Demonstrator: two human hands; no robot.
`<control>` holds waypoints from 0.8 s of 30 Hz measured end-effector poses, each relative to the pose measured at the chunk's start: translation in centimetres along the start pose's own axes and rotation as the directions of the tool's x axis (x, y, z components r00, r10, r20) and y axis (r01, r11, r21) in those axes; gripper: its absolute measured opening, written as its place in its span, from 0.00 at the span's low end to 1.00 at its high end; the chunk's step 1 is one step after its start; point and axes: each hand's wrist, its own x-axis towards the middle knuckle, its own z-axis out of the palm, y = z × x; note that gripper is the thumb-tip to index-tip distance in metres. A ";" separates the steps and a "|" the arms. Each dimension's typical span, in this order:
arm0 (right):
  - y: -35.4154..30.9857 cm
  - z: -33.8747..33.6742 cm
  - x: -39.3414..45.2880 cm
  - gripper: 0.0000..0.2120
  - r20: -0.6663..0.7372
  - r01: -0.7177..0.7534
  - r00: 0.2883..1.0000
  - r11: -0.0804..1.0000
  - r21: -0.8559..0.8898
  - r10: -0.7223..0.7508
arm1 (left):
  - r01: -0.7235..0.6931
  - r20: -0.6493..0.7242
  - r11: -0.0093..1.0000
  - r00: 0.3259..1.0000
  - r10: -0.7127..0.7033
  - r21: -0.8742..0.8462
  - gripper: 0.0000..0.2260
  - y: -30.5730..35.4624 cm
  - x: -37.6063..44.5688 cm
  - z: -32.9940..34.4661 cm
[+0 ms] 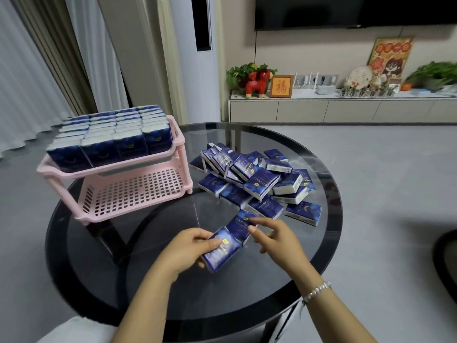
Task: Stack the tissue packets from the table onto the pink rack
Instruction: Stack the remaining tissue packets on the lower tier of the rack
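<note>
Gripping a blue tissue packet (220, 248) near the middle of the round glass desk (331, 184), the left hand (186, 248) has its fingers curled over the packet's left end, thumb on top. The right hand (274, 237) reaches in just right of it, thumb and forefinger pinching a second packet (241, 222) that lies end to end with the first; its other fingers are loosely bent. Both packets sit low over the glass, well inside the desk's dark rim.

Farther back and to the right, a loose pile of packets (257, 179) spreads toward the desk's right edge, the nearest ones just beyond the right hand's fingertips. On the left, the pink rack (138, 191) stands with its near left corner close to the desk's rim. Its top tier is packed with upright packets (111, 137); its lower tier shows bare pink grid. Bare glass lies between the hands and the rack's lower tier.
</note>
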 end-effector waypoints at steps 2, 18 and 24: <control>0.0 0.6 0.1 0.11 -0.045 -0.009 0.999 0.999 -0.042 0.007 | 0.013 -0.089 1.000 0.996 -0.014 -0.012 0.10 -0.3 0.1 -0.4; -2.8 3.3 1.3 0.14 -0.118 0.014 0.993 0.970 0.241 0.015 | -0.058 -0.265 0.961 0.964 -0.017 -0.271 0.10 -0.4 0.7 -0.8; -3.5 3.1 1.0 0.15 0.064 0.082 0.991 0.922 0.379 -0.114 | -0.122 -0.204 0.924 0.978 0.049 -0.363 0.11 0.5 0.9 0.1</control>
